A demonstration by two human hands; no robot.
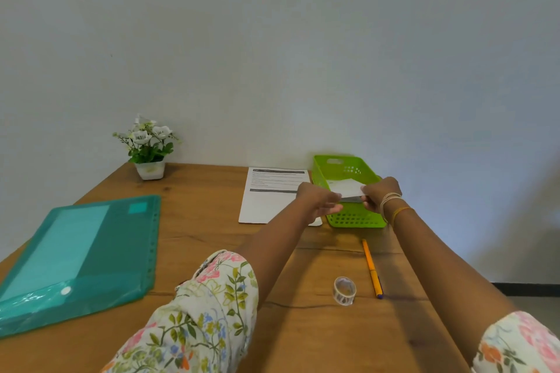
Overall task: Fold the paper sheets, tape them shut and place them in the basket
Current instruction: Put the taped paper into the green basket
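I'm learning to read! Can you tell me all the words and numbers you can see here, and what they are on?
No text here can be read.
Flat white printed paper sheet on the wooden table: dark header bars and lines of print, too small and blurred to read.
Folded white paper held over the green plastic basket: no readable writing.
Clear tape roll, orange pen, teal plastic folder: no readable labels.

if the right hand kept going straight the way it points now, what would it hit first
Probably the left hand: the right hand points leftward along the folded paper both hold over the green basket. Depth is hard to judge.
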